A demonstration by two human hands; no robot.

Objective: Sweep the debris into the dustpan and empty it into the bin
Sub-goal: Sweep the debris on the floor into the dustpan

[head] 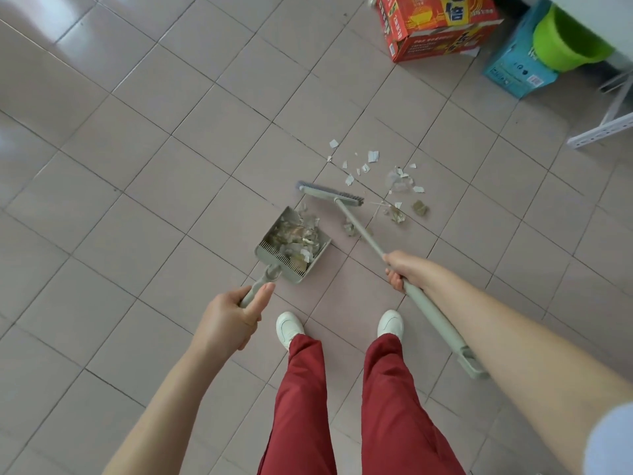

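Note:
A grey-green dustpan [270, 234] rests on the tiled floor ahead of my feet, holding a heap of paper scraps and bits. My left hand [233, 320] grips its handle. My right hand [400, 269] is closed around the long handle of a matching broom, whose head [330, 195] sits on the floor just beyond the pan's open edge. Loose debris [397, 186], torn paper and clear plastic bits, lies scattered to the right of and beyond the broom head. A lime-green bin [565, 42] stands at the top right.
A red and yellow cardboard box [435, 25] and a blue box [517, 66] stand by the far wall next to the bin. A white metal frame leg [603, 132] runs along the right edge. My white shoes [289, 325] are just behind the dustpan.

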